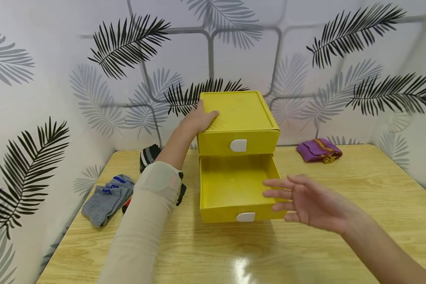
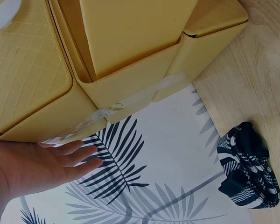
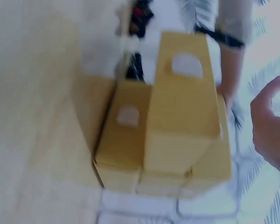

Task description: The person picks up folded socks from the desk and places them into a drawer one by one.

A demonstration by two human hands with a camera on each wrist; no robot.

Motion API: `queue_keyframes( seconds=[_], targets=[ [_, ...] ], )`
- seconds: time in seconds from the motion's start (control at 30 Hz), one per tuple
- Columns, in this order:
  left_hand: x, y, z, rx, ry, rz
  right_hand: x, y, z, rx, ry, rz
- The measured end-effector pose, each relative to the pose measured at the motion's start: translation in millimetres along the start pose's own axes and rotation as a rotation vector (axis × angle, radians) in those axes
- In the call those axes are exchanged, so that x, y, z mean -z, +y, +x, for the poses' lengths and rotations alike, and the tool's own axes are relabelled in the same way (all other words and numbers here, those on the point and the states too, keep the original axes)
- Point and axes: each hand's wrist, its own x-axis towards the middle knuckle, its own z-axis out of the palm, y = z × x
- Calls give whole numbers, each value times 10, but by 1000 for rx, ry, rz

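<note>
A yellow drawer cabinet [image 1: 234, 110] with white handles stands on the table. Its middle drawer [image 1: 230, 181] is pulled far out and shows a bare inside. My left hand [image 1: 198, 118] rests on the cabinet's upper left edge, thumb on the top. In the left wrist view, the fingers of that hand [image 2: 42, 165] lie nearly straight along the cabinet's side. My right hand [image 1: 316, 203] holds nothing; its fingers are spread and extended beside the drawer's front right corner. The lower drawer [image 3: 128, 116] shows closed in the right wrist view.
Folded grey socks [image 1: 108, 199] with blue marks lie at the table's left. Black-and-white patterned socks [image 1: 150, 156] lie behind my left forearm, and other dark items are partly hidden by it. Folded purple socks [image 1: 318, 150] lie at the back right. A patterned wall [image 1: 241, 59] rises behind.
</note>
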Motion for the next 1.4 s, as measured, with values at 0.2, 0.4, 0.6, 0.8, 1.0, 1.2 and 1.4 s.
queue_keyframes(
  seconds=[0.2,0.4,0.6,0.8,1.0,1.2,1.4],
  targets=[
    [11,4,-8,-1,-1,-2,422,-556,-155,300,372,-425],
    [-10,27,-18,-7,-10,-3,1270,-753,-205,232,1111,-1362],
    [-77,51,-34,-15,-35,-4,2126,-591,-295,-107,1170,-1777],
    [-102,73,-55,-24,-26,3,2462,-425,-399,-375,973,-1919],
    [-98,98,-52,-33,-13,8,2470,-355,-444,-487,871,-1936],
    [-73,104,-41,-32,-15,8,2435,-345,-532,-488,754,-2022],
    [-44,96,-48,-22,-22,5,2311,-269,-709,-398,607,-2159]
  ],
)
